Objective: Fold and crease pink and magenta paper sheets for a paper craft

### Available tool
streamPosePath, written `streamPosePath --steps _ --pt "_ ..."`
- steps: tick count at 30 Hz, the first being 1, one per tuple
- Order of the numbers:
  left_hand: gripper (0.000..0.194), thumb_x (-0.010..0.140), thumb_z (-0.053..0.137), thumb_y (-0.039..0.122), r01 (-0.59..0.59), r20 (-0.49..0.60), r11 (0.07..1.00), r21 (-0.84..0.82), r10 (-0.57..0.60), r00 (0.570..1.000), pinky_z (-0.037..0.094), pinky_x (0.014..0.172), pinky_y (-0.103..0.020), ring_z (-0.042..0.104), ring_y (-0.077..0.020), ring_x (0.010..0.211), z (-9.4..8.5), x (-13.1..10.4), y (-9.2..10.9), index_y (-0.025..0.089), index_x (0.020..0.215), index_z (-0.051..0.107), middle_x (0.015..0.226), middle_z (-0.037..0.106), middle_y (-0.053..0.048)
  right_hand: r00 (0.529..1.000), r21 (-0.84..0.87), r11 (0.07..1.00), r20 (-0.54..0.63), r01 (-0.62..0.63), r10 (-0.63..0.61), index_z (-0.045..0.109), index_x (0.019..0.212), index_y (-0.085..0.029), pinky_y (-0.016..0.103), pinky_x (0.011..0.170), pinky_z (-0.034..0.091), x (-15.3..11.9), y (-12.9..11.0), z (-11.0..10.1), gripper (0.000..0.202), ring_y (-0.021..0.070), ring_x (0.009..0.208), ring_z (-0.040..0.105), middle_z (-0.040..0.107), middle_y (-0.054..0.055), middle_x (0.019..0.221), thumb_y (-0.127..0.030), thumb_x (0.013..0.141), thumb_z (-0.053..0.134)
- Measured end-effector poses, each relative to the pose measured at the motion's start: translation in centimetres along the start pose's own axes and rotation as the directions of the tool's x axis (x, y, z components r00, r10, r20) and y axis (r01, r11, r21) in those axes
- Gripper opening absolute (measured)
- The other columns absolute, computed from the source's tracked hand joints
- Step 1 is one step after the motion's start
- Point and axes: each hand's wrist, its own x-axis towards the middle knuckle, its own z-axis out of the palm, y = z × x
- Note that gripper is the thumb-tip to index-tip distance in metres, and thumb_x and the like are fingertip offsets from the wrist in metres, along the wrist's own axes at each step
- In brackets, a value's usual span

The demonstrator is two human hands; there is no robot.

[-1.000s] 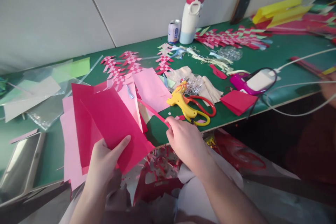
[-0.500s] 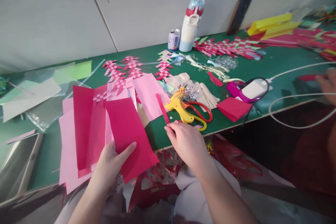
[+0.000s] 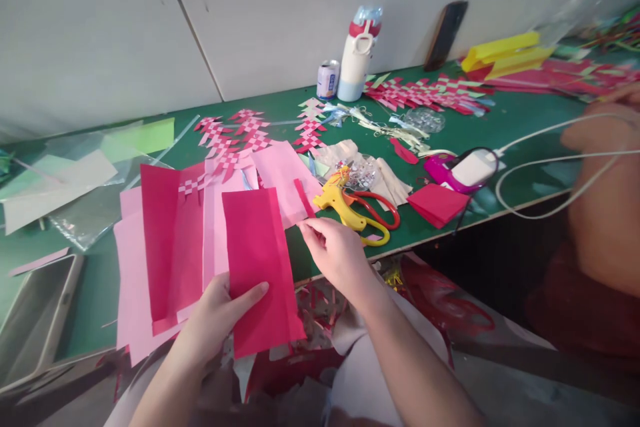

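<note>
Left hand (image 3: 220,313) grips red sheet (image 3: 257,247), fingers hidden behind it; right hand (image 3: 337,253) pinches red strip (image 3: 304,198), near end hidden.

Holds a red sheet (image 3: 257,233) in the left hand (image 3: 220,313), slanting over the table edge. Pinches a red strip (image 3: 303,196) in the right hand (image 3: 337,257), near yellow scissors (image 3: 356,219) and against a pink sheet (image 3: 273,170). Shows folded red paper (image 3: 159,240) on the green table (image 3: 95,293), lying over pink paper (image 3: 130,280) at the left, with woven chains (image 3: 219,141) just beyond. Includes beads (image 3: 357,172) behind the scissors, and red squares (image 3: 437,205) beside a purple holder (image 3: 440,170). Includes a can (image 3: 327,82) just beside a bottle (image 3: 353,70), near the wall (image 3: 265,13). Shows another person's arm (image 3: 600,213) at the far right.
</note>
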Motion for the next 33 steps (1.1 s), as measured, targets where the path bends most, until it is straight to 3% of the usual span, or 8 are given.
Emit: streamPosePath --steps 2,5,10,14,20,25,33 --pt "0.033 0.065 0.079 0.043 0.003 0.023 1.000 -0.004 -0.003 1.000 0.059 0.059 -0.035 0.072 -0.0274 0.067 0.1 -0.3 0.0 0.016 0.079 0.068 0.073 0.074 -0.008 0.999 0.200 0.979 0.027 -0.039 0.034 0.068 0.091 -0.017 0.024 0.064 0.042 0.3 -0.1 0.4 0.032 0.0135 0.067 0.061 0.067 0.003 0.073 -0.038 0.094 0.044" --pt "0.031 0.065 0.078 0.043 -0.002 0.055 1.000 0.001 0.002 0.998 0.059 0.059 -0.035 0.072 -0.0275 0.068 0.4 -0.7 -0.1 0.016 0.079 0.069 0.074 0.075 -0.008 0.992 0.490 0.864 0.097 -0.114 0.076 0.067 0.089 -0.017 0.023 0.064 0.046 0.8 -0.1 1.1 0.036 0.0128 0.067 0.060 0.066 0.003 0.073 -0.049 0.089 0.050" --pt "0.031 0.072 0.073 0.043 -0.072 0.155 0.986 0.153 0.049 0.987 0.058 0.062 -0.034 0.072 -0.0267 0.071 0.5 -1.1 -0.4 0.015 0.082 0.070 0.078 0.075 -0.009 0.979 0.694 0.692 0.169 -0.198 0.110 0.063 0.077 -0.016 0.021 0.053 0.043 1.1 -0.2 1.7 0.031 0.0095 0.057 0.052 0.058 -0.001 0.066 -0.047 0.079 0.064" --pt "0.031 0.073 0.072 0.042 -0.127 0.185 0.980 0.151 0.099 0.978 0.057 0.064 -0.034 0.071 -0.0260 0.073 -0.1 -0.9 -0.5 0.016 0.089 0.070 0.083 0.075 -0.010 0.957 0.736 0.615 0.259 -0.282 0.128 0.063 0.075 -0.016 0.020 0.049 0.041 1.0 -0.3 2.0 0.030 0.0086 0.054 0.048 0.052 -0.003 0.061 -0.045 0.075 0.068" --pt "0.033 0.070 0.075 0.041 -0.195 -0.005 0.975 -0.106 0.196 0.981 0.057 0.066 -0.030 0.071 -0.0221 0.073 -1.1 -0.2 -0.2 0.018 0.092 0.068 0.086 0.075 -0.007 0.944 0.703 0.642 0.314 -0.305 0.106 0.067 0.073 -0.015 0.021 0.051 0.042 0.7 -0.6 2.3 0.028 0.0086 0.055 0.050 0.056 -0.002 0.062 -0.043 0.073 0.070" --pt "0.032 0.069 0.076 0.043 -0.150 -0.068 0.980 -0.131 0.142 0.987 0.053 0.051 -0.027 0.067 -0.0194 0.056 -1.3 0.1 -0.2 0.016 0.083 0.069 0.073 0.074 -0.006 0.914 0.749 0.545 0.398 -0.376 0.084 0.069 0.073 -0.016 0.021 0.050 0.044 0.7 -0.9 2.7 0.028 0.0072 0.049 0.050 0.058 -0.003 0.057 -0.044 0.071 0.073" --pt "0.032 0.064 0.079 0.041 -0.142 -0.155 0.965 -0.219 0.110 0.982 0.057 0.054 -0.032 0.068 -0.0222 0.057 -0.8 -0.4 0.4 0.015 0.081 0.069 0.068 0.072 -0.005 0.891 0.759 0.489 0.445 -0.430 0.091 0.068 0.069 -0.014 0.020 0.048 0.044 0.5 -0.8 2.6 0.030 0.0071 0.048 0.052 0.057 -0.004 0.052 -0.043 0.068 0.075"
